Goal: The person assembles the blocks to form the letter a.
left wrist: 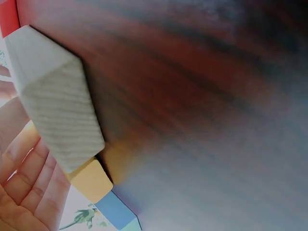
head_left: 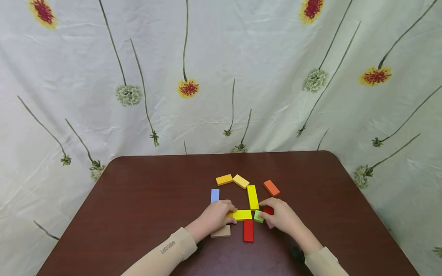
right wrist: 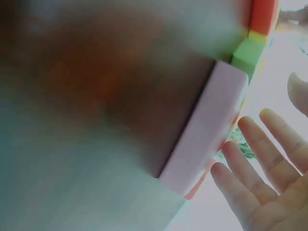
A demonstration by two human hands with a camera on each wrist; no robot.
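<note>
In the head view my left hand (head_left: 216,215) pinches a bright yellow block (head_left: 243,215) near its left end, thumb on the near side and index finger on the far side. A darker yellow block (left wrist: 92,181) is partly hidden under that hand. A beige wooden block (head_left: 221,231) lies just in front of the hand, and a blue block (head_left: 215,195) behind it. My right hand (head_left: 281,216) is over a red block (head_left: 268,210) and a pink block (right wrist: 207,127), its fingers loosely extended. Its thumb is at a small green block (head_left: 258,216); contact is unclear.
A red block (head_left: 248,231) meets the yellow row from the near side. Another yellow block (head_left: 253,197) stretches away behind it. Farther back lie an amber block (head_left: 224,179), a pale yellow block (head_left: 241,181) and an orange block (head_left: 271,188). A flowered cloth (head_left: 214,115) hangs beyond the dark table (head_left: 145,191).
</note>
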